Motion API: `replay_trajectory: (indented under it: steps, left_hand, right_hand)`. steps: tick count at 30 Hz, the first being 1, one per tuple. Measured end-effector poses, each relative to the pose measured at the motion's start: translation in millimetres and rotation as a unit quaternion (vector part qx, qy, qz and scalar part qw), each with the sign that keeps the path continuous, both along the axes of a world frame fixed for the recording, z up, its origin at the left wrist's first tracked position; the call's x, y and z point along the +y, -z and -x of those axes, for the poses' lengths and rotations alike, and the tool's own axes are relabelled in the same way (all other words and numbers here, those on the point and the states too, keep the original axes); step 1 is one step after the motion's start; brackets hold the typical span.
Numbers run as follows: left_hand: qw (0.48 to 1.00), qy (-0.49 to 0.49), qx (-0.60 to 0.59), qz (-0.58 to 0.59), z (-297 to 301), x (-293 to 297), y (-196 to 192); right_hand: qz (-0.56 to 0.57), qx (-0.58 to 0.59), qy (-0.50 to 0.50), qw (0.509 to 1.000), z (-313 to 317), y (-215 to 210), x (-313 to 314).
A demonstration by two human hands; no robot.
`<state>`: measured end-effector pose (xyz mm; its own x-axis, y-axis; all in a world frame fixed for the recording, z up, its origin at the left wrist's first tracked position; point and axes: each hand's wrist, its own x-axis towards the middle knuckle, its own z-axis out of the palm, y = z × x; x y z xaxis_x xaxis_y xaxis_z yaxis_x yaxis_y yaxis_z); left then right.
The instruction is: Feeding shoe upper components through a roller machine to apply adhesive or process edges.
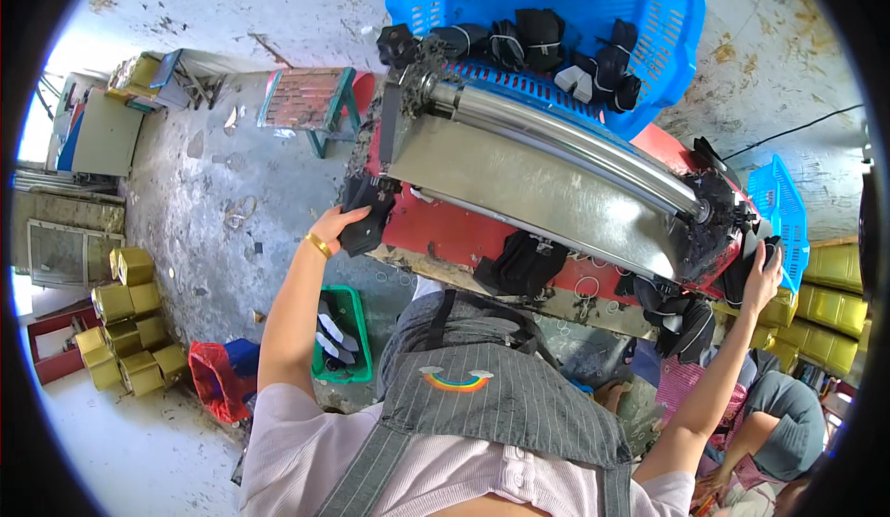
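A roller machine with a smooth metal plate and shiny rollers stands on a red tabletop in front of me. At its left end my left hand is closed on a stack of flat black pieces. Beyond the machine's right end, my right hand grips another set of black pieces, partly hidden by its fingers. Between the two hands, a fanned stack of black pieces lies at the near edge. More black pieces hang over that edge towards the right.
Behind the machine, a blue basket holds banded black bundles. Pale rubber bands lie on the tabletop. A green basket stands on the floor, left of my legs. Another person sits at lower right. Yellow tins are stacked far left.
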<state>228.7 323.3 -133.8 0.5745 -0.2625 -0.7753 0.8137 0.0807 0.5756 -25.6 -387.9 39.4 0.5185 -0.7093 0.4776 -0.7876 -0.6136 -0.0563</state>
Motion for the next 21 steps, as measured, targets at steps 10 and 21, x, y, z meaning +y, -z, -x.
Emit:
replay_trajectory:
  steps: [10, 21]
  left_hand:
    - [0.776, 0.087, -0.311, -0.542, 12, -21, 33]
    - [0.89, 0.242, -0.001, 0.385, 161, -222, -110]
  right_hand:
    - [-0.21, -0.362, -0.076, 0.905, 40, -19, -8]
    - [-0.85, -0.342, -0.112, 0.384, 3, 8, 359]
